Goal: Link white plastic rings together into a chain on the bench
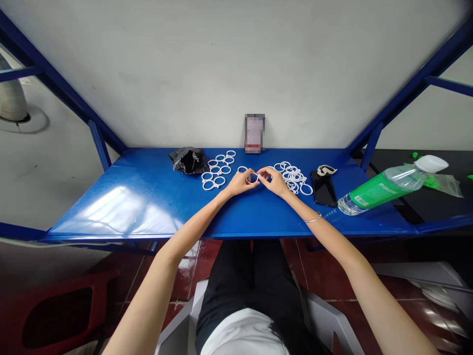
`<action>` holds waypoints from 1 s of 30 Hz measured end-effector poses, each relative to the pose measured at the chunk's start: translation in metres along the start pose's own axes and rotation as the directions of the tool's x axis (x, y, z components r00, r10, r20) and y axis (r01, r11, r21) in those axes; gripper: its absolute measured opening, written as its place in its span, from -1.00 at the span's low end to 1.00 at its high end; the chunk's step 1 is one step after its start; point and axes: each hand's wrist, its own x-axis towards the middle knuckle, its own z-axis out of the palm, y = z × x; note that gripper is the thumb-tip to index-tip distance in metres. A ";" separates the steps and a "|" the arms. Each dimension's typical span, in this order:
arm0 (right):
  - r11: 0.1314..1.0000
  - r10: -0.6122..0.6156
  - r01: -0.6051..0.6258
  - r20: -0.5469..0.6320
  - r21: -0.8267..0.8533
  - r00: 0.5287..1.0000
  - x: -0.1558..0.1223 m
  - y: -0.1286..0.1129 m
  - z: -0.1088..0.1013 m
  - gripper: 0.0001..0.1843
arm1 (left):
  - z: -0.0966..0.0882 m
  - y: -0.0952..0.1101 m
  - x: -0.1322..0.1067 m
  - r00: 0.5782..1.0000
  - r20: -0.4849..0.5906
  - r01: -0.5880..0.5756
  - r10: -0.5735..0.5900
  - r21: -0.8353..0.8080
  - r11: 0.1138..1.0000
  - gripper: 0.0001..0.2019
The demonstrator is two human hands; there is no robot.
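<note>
A white ring (253, 183) is held between my two hands just over the blue table (251, 217). My left hand (238, 183) grips its left side with closed fingers. The fingertips of my right hand (274, 181) pinch the ring's right edge, where a small white knob seems to sit. Just behind the hands lies another white ring (242, 169), partly hidden. Left of my left hand, several white rings (219, 170) lie flat in rough rows. Beside my right hand is a loose, overlapping heap of white rings (293, 175).
A crumpled black plastic bag (190, 160) lies at the back left. A phone (254, 133) leans on the wall. To the right are a dark phone (324, 188), a beige hair clip-like thing (326, 170) and a tall bottle with a green label (384, 190). Blue frame bars flank the table.
</note>
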 end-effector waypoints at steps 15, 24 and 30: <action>1.000 0.000 0.000 -0.009 -0.006 1.000 0.000 0.006 0.003 -0.85 | 0.002 -0.001 0.001 1.000 -0.024 0.001 -0.001 0.009 1.000 -0.64; 0.999 0.031 -0.032 -0.039 -0.031 0.999 0.001 0.007 0.002 -0.88 | 0.002 -0.004 0.000 1.000 -0.028 -0.014 0.014 -0.001 1.000 -0.58; 1.000 0.015 -0.016 -0.049 -0.026 0.999 0.001 0.003 0.001 -0.86 | 0.001 -0.003 0.000 1.000 -0.022 -0.020 0.020 0.003 1.000 -0.56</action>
